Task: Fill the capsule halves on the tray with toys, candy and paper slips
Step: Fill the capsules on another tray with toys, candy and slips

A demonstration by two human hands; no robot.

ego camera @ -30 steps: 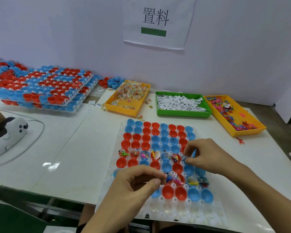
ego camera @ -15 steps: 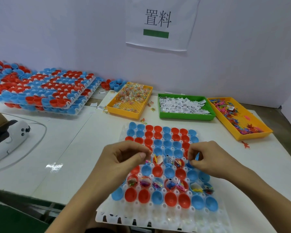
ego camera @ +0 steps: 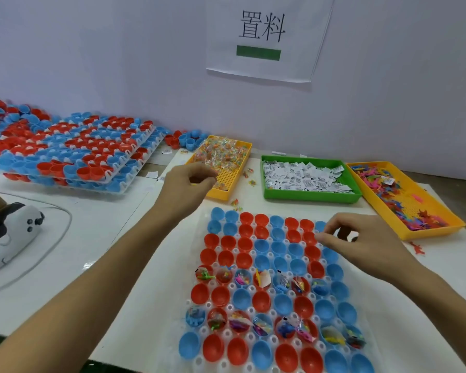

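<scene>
bright, even overhead light, soft faint shadows. small white glare patches on the glossy table [ego camera: 92,238]. wide-angle lens bows the edges, stretching the near forearms. left hand [ego camera: 186,184] slightly motion-blurred; far corners soft, colours saturated.

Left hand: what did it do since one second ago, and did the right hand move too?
The left hand left the capsule tray and reached forward to the candy bin, fingers curled. The right hand moved slightly forward over the tray. The filled capsules stayed.
</scene>
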